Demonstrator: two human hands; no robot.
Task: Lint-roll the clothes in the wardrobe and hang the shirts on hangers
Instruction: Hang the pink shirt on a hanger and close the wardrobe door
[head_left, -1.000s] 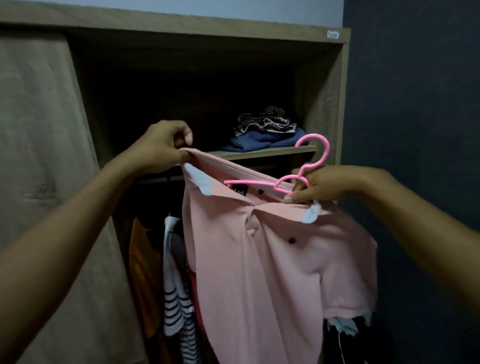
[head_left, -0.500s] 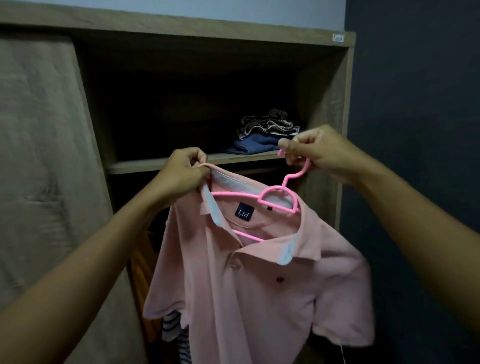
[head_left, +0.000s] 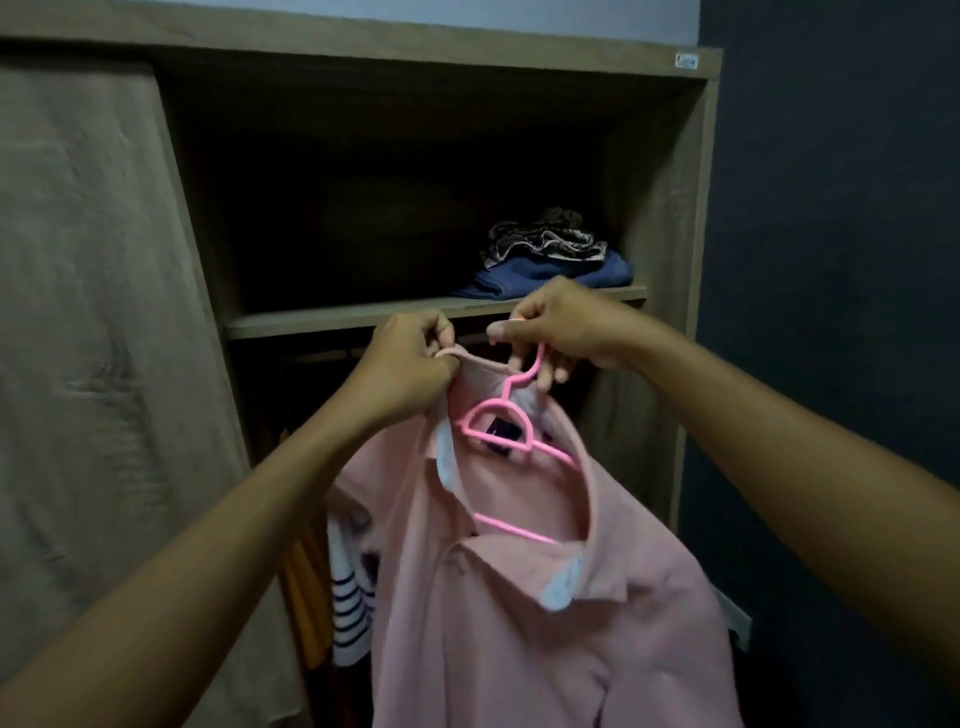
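Pink on pink here: the right hand (head_left: 558, 330) is curling its fingers round the hook of the pink hanger (head_left: 496, 422), and the left hand (head_left: 402, 366) is pinching the collar edge of the pink polo shirt (head_left: 519, 613) right beside it, the two hands almost touching. Both are hovering just below the front edge of the wardrobe shelf (head_left: 322, 323), where folded clothes (head_left: 550, 270) are sitting off to the right. The hanger is lying inside the neck opening, and its long axis is tilting, slanting down toward the right, where its far end is disappearing under the shirt's shoulder. The near end is showing bare at the collar, directly beneath the left hand's pinch, so that hand looks the better placed to draw the fabric over it. The shirt body is hanging in front of the lower compartment, with a striped garment (head_left: 349, 608) hanging behind it to the left. The rail under the shelf is too dark to pick out, but the hook is sitting close to that level, so the hang looks near once the shoulder is seated
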